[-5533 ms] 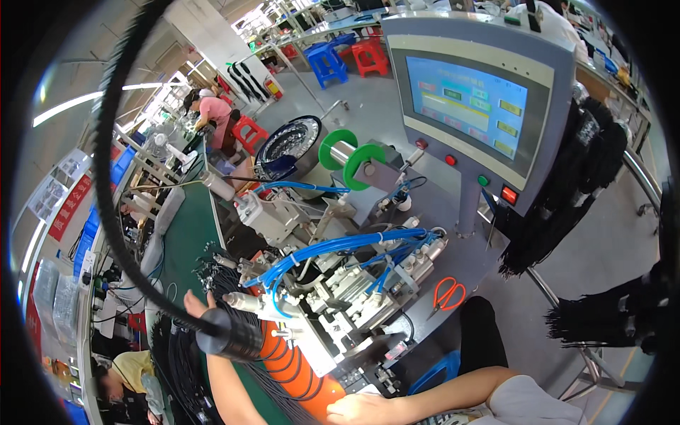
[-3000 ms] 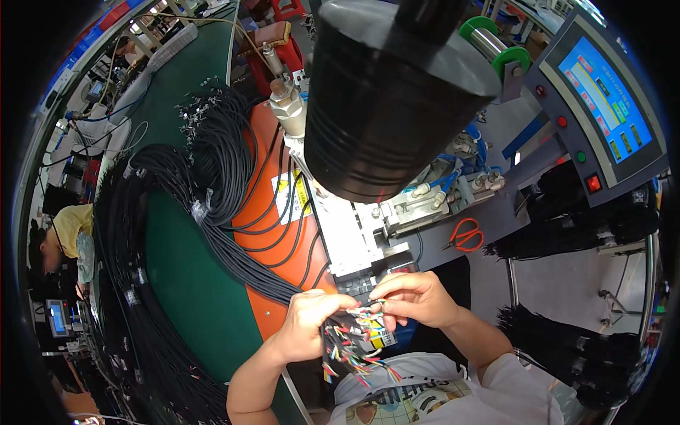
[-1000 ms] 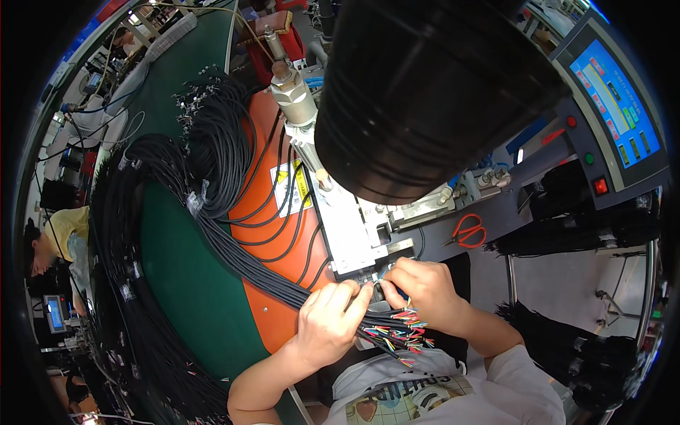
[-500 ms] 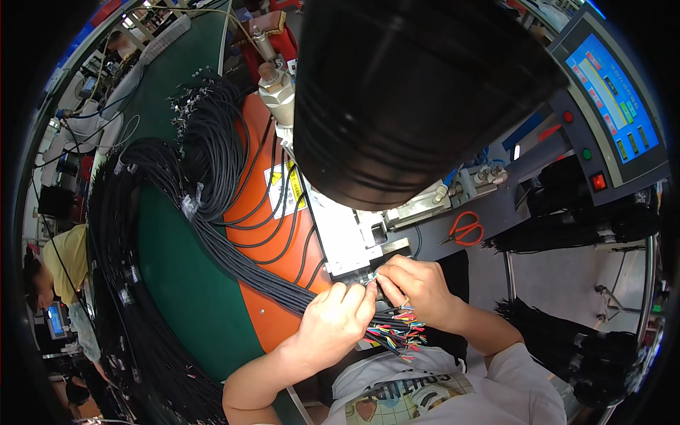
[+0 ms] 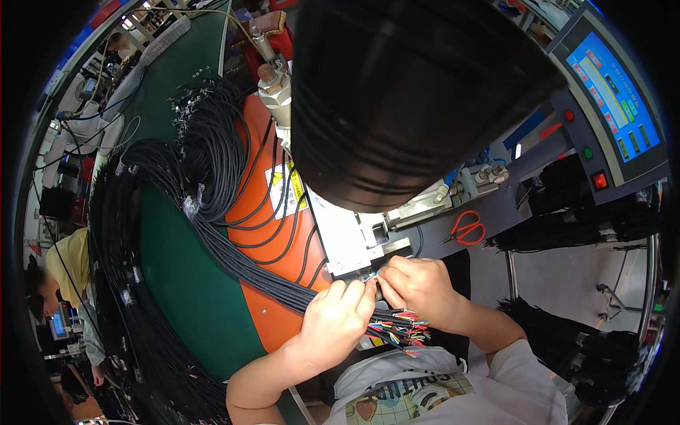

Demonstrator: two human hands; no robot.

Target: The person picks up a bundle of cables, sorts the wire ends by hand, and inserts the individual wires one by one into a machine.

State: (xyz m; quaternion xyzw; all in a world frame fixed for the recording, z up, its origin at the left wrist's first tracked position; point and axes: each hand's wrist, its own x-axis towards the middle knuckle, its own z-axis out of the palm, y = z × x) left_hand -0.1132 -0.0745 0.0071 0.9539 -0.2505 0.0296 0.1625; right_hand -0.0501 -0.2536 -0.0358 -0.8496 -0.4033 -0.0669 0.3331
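Note:
My left hand (image 5: 334, 320) and my right hand (image 5: 423, 289) meet at the front of a white metal machine head (image 5: 347, 241). Both are closed, thumbs and forefingers pinching thin coloured wires (image 5: 373, 277) between them; the fingertips cover most of these. Under my left hand passes a thick bundle of black cables (image 5: 265, 278). Its fanned wire ends (image 5: 404, 327), red, yellow, blue and white, stick out below my right hand. A large black cylinder (image 5: 418, 106) hides the machine's upper part.
An orange plate (image 5: 283, 322) adjoins a green table (image 5: 177, 283) with more black cables (image 5: 117, 248) on the left. Red-handled scissors (image 5: 467, 228) lie to the right, below a control screen (image 5: 609, 92). Black cable bundles (image 5: 581, 343) hang at right. A person in yellow (image 5: 69, 262) sits far left.
My hands stay pinched at nearly the same spot by the machine. The loose wire ends have risen slightly. At far left the other person's arm has shifted.

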